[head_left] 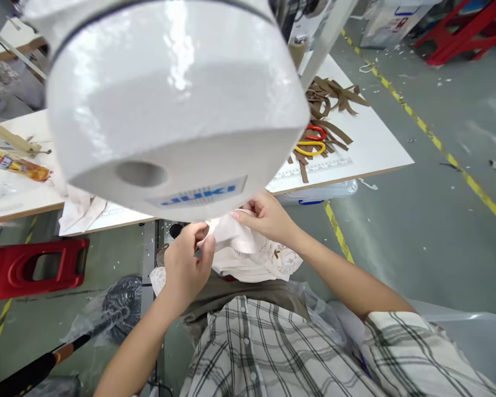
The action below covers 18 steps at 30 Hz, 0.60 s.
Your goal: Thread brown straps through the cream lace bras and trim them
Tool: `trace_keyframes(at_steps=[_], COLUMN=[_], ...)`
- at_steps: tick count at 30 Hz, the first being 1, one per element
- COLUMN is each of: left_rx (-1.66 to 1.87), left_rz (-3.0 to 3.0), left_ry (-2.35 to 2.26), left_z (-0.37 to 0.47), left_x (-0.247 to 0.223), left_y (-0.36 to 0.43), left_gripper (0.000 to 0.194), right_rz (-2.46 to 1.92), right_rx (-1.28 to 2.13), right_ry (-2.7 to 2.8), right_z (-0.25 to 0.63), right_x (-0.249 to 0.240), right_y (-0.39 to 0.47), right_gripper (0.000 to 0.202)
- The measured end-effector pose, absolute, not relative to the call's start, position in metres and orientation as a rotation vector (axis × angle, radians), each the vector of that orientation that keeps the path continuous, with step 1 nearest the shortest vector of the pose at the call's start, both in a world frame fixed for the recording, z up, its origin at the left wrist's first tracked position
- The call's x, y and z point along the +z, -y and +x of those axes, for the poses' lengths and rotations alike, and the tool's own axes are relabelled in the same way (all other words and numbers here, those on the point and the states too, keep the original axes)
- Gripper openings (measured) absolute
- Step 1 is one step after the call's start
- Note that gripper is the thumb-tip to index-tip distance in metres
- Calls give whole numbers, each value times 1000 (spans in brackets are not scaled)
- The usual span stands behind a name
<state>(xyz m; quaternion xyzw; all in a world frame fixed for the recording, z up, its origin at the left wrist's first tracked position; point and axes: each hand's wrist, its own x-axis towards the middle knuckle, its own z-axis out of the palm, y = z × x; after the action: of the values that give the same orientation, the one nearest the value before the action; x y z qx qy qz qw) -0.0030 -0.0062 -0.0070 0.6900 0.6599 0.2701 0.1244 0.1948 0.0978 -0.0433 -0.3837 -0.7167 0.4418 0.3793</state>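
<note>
A pale pink lace-trimmed garment [240,262] hangs from the table edge over my lap, with a small brown bow on its lace at the right. My left hand [189,259] pinches an edge of the cloth between thumb and fingers. On the other side my right hand [268,218] grips the same garment, its fingertips partly under the machine head. Directly above both hands is the big white head of a JUKI sewing machine [182,110], which hides the needle area.
Brown fabric strips [334,99] and scissors with red and yellow handles [312,148] lie on the white table [376,140] at right, near a clear ruler [314,168]. A yellow snack packet [16,164] is at left. Red stools [37,267] stand on the floor.
</note>
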Motion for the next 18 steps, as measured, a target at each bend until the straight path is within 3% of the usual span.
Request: trace_keyframes(at_steps=[4, 7, 11, 18], left_rx=[719, 548, 587, 999], left_rz=[1654, 1525, 1276, 969], left_ry=[-1782, -1489, -1070, -1379], left_z=[-16, -25, -25, -54], left_x=[0, 0, -11, -16], left_y=[6, 7, 22, 75], left_gripper=[36, 38, 39, 34], right_rz=[-1088, -1078, -884, -707], right_rx=[1117, 1229, 1393, 1493], right_ry=[1917, 1986, 2026, 2025], right_z=[206, 215, 217, 156], right_x=[-44, -35, -20, -39], right_y=[-75, -41, 6, 17], right_gripper=[21, 25, 24, 36])
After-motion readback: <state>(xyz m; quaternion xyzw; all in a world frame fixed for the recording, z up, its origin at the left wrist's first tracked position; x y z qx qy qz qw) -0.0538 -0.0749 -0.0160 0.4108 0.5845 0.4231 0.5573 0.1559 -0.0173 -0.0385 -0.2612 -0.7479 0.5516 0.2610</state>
